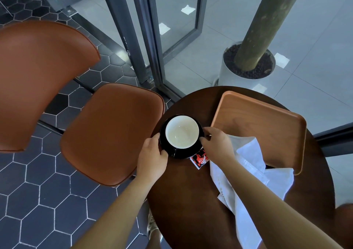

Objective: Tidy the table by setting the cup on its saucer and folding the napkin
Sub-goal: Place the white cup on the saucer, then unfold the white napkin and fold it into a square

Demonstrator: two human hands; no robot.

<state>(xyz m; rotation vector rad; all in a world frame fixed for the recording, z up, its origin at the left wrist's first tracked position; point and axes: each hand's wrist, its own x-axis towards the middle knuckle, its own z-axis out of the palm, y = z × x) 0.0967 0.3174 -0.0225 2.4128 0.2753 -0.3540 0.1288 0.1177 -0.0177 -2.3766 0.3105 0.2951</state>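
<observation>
Left edge: saucer and cup near counter rim.
Hands: my left hand and right hand grip the saucer.
Obstacles: napkin, tray, packet.

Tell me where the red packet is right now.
In the head view the red packet lies on the round table, partly tucked under the black saucer, just left of the white napkin.
</observation>
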